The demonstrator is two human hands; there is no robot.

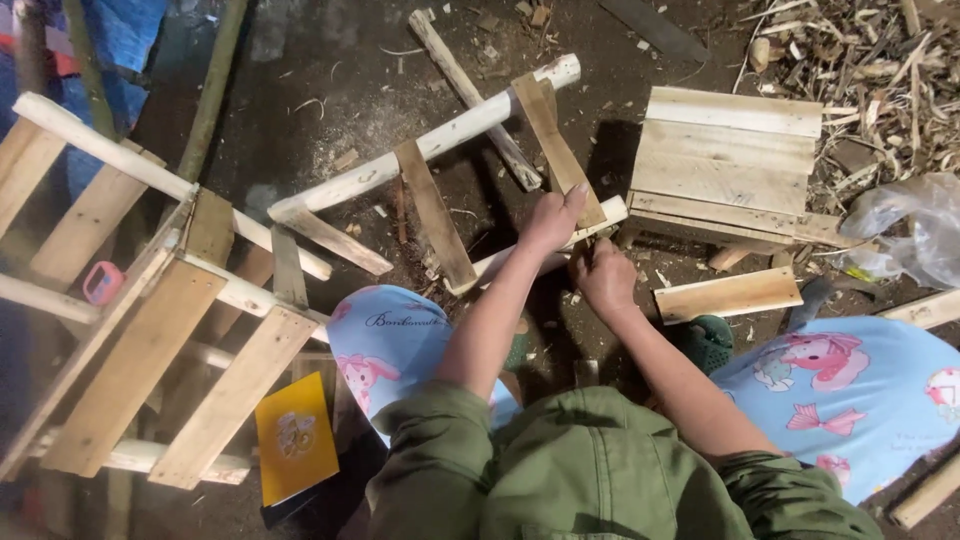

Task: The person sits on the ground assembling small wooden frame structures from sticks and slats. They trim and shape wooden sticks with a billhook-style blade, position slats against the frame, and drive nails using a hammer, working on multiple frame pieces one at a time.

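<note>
My left hand lies flat on a slat of the small frame — fingers together and stretched toward twelve o'clock, pressing rather than gripping. My right hand sits just at its four o'clock, curled tight near the frame's lower pole; I cannot tell what, if anything, is in that fist. The frame lies tilted on the dirt floor, two pale poles joined by two slats. At three o'clock stands a plank stool, with a loose board just below it. At nine o'clock a bigger frame lies — a pink tape measure shows through its gaps. Shavings pile up at two o'clock. A yellow card lies at seven.
</note>
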